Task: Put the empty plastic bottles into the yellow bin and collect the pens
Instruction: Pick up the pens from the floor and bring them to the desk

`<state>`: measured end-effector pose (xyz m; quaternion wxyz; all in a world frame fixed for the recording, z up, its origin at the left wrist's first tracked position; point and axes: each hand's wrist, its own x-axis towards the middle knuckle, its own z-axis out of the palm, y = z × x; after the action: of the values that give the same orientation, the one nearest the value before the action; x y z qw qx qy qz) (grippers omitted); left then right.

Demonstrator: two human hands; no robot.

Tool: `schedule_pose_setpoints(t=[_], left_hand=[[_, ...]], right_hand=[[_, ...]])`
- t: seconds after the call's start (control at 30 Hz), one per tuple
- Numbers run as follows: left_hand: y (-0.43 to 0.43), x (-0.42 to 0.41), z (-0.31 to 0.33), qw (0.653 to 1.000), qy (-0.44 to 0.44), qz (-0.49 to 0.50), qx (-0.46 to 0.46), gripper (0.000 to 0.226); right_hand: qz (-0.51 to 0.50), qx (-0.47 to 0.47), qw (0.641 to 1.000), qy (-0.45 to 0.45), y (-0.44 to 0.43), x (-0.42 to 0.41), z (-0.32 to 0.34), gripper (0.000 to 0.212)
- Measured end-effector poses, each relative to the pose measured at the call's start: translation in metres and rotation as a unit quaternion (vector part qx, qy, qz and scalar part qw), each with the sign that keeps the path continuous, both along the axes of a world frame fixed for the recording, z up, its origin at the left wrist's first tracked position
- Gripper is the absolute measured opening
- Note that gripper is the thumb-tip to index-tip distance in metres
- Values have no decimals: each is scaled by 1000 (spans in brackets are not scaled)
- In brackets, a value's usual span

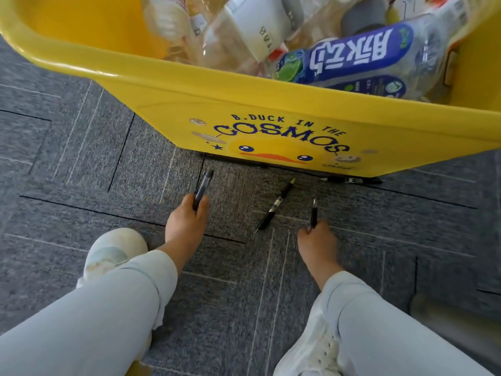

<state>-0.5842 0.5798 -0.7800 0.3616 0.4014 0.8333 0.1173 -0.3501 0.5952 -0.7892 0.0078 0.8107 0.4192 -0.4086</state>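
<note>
The yellow bin point(271, 104) with a duck print fills the top of the view and holds several plastic bottles point(352, 58). My left hand point(187, 221) grips a dark pen point(202, 188) that points up toward the bin. In my right hand point(317, 237) is a black pen point(314, 213), held upright above the carpet. Between the two hands a third black pen point(275, 206) lies on the floor. Another pen point(352, 180) lies at the foot of the bin, partly under its edge.
Grey carpet tiles point(81, 158) cover the floor. My white shoes point(113, 253) and light trouser legs take up the lower part of the view, one on each side.
</note>
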Motion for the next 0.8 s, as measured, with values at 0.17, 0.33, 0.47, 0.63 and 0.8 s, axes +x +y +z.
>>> schedule_pose_setpoints(t=[0.17, 0.33, 0.47, 0.63, 0.8], left_hand=[[10, -5, -3, 1000, 4, 14, 8, 26], [8, -8, -8, 1000, 13, -13, 6, 18], [6, -6, -11, 1000, 8, -30, 5, 15], [8, -9, -13, 1000, -5, -4, 3, 13], [8, -5, -14, 1000, -1, 7, -6, 15]], right_hand=[[4, 42, 999, 29, 26, -33, -9, 26], [28, 35, 999, 0, 47, -41, -11, 35], [83, 18, 996, -35, 49, -42, -9, 22], [239, 51, 956, -160, 40, -12, -8, 29], [254, 86, 940, -210, 56, 27, 3, 33]])
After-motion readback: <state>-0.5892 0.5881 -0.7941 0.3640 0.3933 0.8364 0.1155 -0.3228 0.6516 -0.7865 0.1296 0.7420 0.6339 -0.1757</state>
